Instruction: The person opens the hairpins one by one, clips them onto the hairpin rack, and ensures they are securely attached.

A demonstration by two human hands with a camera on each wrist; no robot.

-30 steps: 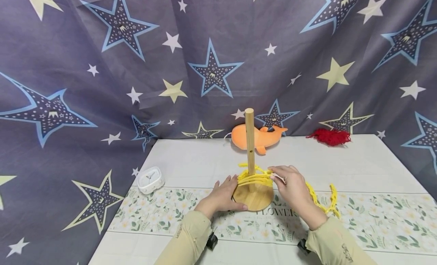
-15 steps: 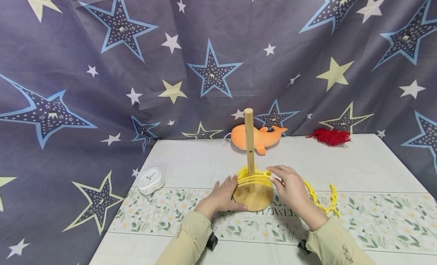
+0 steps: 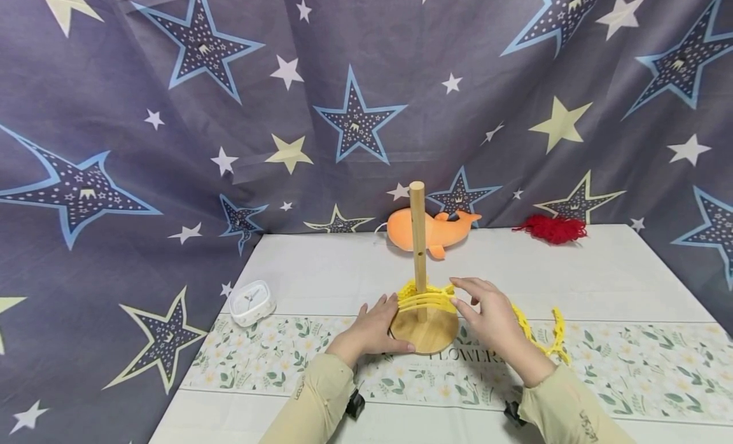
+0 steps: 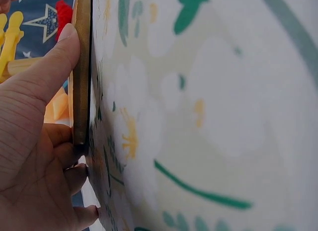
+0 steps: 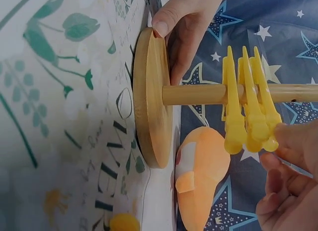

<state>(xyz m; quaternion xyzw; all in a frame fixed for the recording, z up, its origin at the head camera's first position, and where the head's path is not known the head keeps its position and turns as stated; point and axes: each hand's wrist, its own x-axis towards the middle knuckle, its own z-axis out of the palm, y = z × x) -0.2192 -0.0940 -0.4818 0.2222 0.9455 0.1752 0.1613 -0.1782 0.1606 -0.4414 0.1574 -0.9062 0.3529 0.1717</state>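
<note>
A wooden stand with a round base [image 3: 429, 336] and an upright post [image 3: 419, 234] stands on the table. My left hand [image 3: 375, 326] holds the base's left side, its thumb at the front rim and its fingers along the edge, as the left wrist view shows. Several yellow plastic pieces [image 5: 251, 104] with tapered tips and rounded knobs are stacked around the lower post, above the base. My right hand [image 3: 487, 310] has thumb and forefinger at the right end of the uppermost yellow piece, pinching it. Its other fingers are loosely curled.
More yellow linked pieces [image 3: 552, 345] lie on the table right of my right hand. An orange whale plush [image 3: 438, 231] sits behind the post. Red yarn [image 3: 552, 229] lies at the back right, and a white clock [image 3: 252, 301] stands on the left.
The top yellow piece, tilted up behind the post a second ago, has come down flatter onto the others. My right fingers have spread slightly at its end; the left hand has stayed put.
</note>
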